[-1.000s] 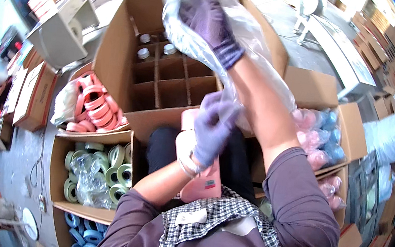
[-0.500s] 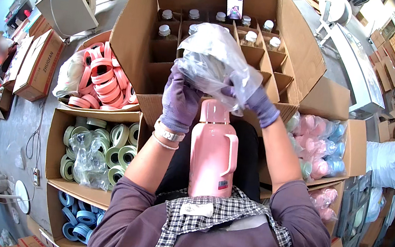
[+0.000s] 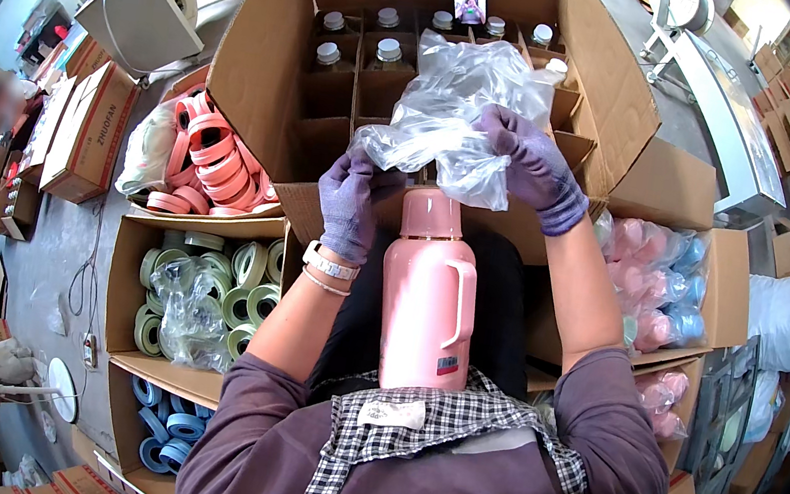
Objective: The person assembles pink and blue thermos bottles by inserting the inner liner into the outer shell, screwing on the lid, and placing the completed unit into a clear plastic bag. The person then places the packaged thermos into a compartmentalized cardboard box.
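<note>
Now both hands' fingers pinched on clear plastic bag above pink flask.

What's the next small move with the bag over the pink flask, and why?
Probably draw the clear plastic bag down over the pink flask. Both hands, left and right, hold the bag just above the flask's cap, which is uncovered.

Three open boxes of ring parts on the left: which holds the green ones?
The middle cardboard box, with pale green rings and a clear bag on them. The box farther away holds pink rings; the nearest one holds blue rings.
</note>
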`<state>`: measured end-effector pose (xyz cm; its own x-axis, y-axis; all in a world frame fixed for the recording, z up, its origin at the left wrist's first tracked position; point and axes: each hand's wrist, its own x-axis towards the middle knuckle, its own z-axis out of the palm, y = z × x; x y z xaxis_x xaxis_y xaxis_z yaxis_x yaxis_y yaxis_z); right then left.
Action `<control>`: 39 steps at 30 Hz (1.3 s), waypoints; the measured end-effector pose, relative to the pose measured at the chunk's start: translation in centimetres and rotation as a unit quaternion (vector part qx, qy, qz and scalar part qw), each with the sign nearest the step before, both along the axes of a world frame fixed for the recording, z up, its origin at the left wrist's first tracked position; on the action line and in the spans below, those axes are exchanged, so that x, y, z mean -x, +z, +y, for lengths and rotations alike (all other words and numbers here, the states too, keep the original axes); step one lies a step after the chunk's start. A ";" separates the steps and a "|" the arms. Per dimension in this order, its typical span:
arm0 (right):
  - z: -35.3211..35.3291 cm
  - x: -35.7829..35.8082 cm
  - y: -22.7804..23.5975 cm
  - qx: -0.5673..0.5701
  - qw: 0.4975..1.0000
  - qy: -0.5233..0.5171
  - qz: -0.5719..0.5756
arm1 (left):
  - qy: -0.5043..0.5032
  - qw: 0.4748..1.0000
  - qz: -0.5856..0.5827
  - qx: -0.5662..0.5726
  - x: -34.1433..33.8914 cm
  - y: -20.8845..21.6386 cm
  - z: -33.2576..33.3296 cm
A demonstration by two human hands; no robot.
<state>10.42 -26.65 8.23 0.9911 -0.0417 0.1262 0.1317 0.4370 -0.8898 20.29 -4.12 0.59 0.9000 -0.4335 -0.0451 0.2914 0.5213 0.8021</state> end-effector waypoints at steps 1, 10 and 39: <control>-0.7 0.2 -0.3 0.014 1.000 0.000 -0.013 | 0.004 1.000 0.003 -0.009 -0.1 0.5 0.0; -2.2 -1.0 -0.6 0.536 0.809 -0.240 0.003 | -0.116 0.956 0.114 0.243 -1.4 -0.5 0.2; 5.4 9.8 -4.7 -0.051 0.966 -0.254 0.006 | -0.097 0.991 0.013 0.096 4.9 1.0 1.9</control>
<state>0.63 -21.23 3.55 0.8407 -0.5351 0.0835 0.3417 0.4044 -0.8483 15.41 -2.24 1.60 0.7989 -0.6006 0.0319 0.4203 0.5955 0.6846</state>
